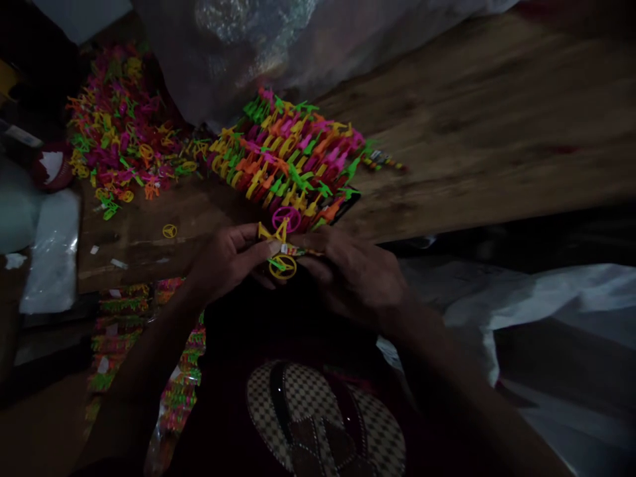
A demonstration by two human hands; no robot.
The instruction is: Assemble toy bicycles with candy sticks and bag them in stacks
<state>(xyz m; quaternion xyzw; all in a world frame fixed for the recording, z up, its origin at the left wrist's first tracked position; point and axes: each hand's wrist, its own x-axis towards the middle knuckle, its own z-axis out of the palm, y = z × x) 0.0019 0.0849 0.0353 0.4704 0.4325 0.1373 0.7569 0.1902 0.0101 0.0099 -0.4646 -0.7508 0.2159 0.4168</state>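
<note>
Far left there was a white plastic bag (50, 252) hanging off the edge of the wooden table (497, 132), and behind it a messy loose pile (119, 126) of tiny neon plastic pieces in pink, green, orange and yellow. One lone yellow ring (169, 230) sat on bare wood just in front of that pile. Down low on the left, off the table, lay some packed strips (119, 318) in clear wrap.

In the middle, the left hand (226, 258) was closed, thumb and fingertips pinching a yellow wheel piece (282, 265) right at the table's near edge, close to the body. A pink wheel piece (286, 217) sat just above it, and I couldn't tell if it was held or only lying there. Behind it was a much neater stack (288, 156) of the same pieces, lined up in rows, with a big clear bag (258, 40) looming over it.

The right hand (352, 275) was curled shut too, gripping a narrow multicoloured strip (303, 252) that met the yellow wheel piece between the two hands. To me it looked like the piece was mid-way through being fixed to or lined up on that strip. It was too dark to see the actual join. Anything further with it would call for a firm, fine pinch from both sides, since the parts were tiny and springy-looking.

Off to the right there was bare wood and a crumpled white sheet (546, 298).
</note>
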